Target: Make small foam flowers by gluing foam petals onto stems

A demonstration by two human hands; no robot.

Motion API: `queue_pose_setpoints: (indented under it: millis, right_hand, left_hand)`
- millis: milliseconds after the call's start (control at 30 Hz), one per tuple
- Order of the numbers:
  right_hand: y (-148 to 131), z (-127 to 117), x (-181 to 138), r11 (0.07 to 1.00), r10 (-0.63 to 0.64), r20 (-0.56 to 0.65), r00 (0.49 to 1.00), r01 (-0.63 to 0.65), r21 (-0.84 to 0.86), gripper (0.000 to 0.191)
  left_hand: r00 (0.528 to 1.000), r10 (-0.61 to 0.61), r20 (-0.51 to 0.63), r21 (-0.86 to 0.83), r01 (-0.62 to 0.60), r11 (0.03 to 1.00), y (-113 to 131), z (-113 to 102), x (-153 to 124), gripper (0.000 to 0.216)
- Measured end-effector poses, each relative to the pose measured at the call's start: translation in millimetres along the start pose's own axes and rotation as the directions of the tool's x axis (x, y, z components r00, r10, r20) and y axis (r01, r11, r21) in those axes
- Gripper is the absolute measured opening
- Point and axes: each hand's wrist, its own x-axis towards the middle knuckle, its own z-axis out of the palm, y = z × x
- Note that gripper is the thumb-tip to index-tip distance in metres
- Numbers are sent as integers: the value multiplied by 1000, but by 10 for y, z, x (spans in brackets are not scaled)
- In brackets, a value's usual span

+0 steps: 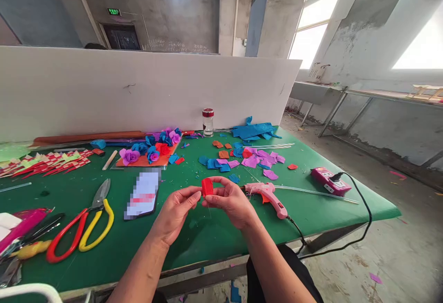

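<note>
1. Risk of dropping the small red piece (207, 187) onto the surface (207, 238): pinched only at its edges, by fingertips.
2. Risk also of crushing it, if squeezed harder.
3. Held up between right hand (231, 204), grasping its right side, and left hand (180, 208), pinching its left edge; above the surface, left of the glue gun (268, 194).

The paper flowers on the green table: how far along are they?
Done: several purple, blue and red paper flowers lie on an orange sheet. In hand: the left hand and right hand pinch a small red paper piece. Left: loose purple, blue and orange cut paper pieces.
</note>
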Motion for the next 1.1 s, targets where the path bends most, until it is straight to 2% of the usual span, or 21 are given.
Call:
queue_pose_setpoints:
  millis: [133, 267, 533, 867, 1100]
  right_hand:
    - [35, -9, 21, 1000, 6, 32, 999, -7, 16, 54]
    - [39, -18, 15, 999, 22, 44, 999, -23, 28, 51]
    - [33, 1, 3, 998, 38, 32, 999, -39, 46, 52]
    - [70, 72, 11, 998, 32, -4, 999, -31, 61, 46]
    - [122, 207, 27, 998, -57, -148, 987, 58, 4, 33]
  left_hand:
    - [999, 10, 50, -23, -9, 1000, -17, -5, 5, 28]
    - [999, 22, 48, -41, -20, 999, -24, 3, 18, 24]
    - [999, 23, -39, -97, -27, 995, -31, 37, 19, 19]
    - [981, -37, -192, -234, -9, 972, -22, 160, 14, 26]
    - [959, -12, -282, -287, -72, 955, -49, 216, -10, 26]
